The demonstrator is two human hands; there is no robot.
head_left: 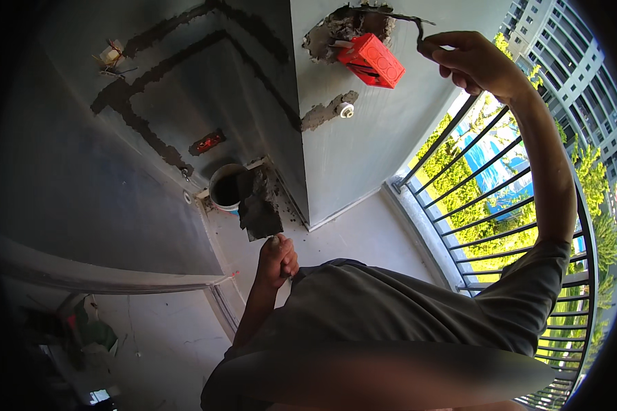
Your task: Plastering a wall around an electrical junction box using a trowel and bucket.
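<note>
Red box point(371, 60), seemingly dark-grey mortar point(259, 205)

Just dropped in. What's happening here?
A person's left hand holds a flat board carrying dark, mortar-like material. The right hand is raised, its fingers around a thin dark tool, seemingly a trowel, by a ragged hole in the wall. A red box sits tilted at the hole, sticking out. A bucket stands in the corner beyond the board.

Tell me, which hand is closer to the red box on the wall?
The right. The right hand is just beside the red box, on its right; the left hand is much lower, toward the left.
</note>
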